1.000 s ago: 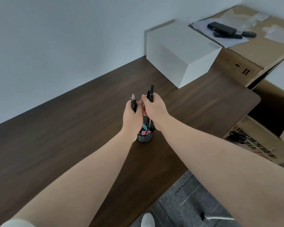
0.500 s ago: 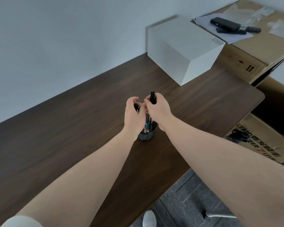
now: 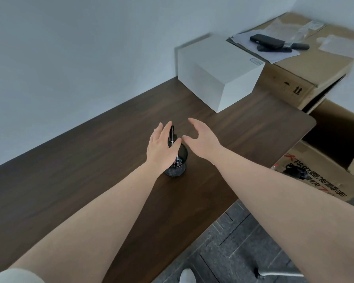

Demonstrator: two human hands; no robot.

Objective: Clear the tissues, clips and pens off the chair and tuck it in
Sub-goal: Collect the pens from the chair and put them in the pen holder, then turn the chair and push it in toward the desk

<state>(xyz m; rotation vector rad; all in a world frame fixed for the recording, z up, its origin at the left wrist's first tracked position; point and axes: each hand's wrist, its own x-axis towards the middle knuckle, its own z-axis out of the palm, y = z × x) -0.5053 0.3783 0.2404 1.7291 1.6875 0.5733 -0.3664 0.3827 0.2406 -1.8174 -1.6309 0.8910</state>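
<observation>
A black mesh pen cup stands on the dark wooden desk. Black pens stick up out of it, partly hidden behind my left hand. My left hand hovers over the cup's left side with fingers spread and nothing in it. My right hand is just right of the cup, open, thumb and fingers apart, holding nothing. The chair's seat is out of view; only a chair leg shows at the bottom.
A white box sits at the desk's far end by the wall. Cardboard boxes stand to the right, with papers and black devices on top. My shoe is on the grey floor below the desk edge.
Both hands held pens and a clip over the cup before. Now both hands have opened and let go, and the pens stand in the cup.
</observation>
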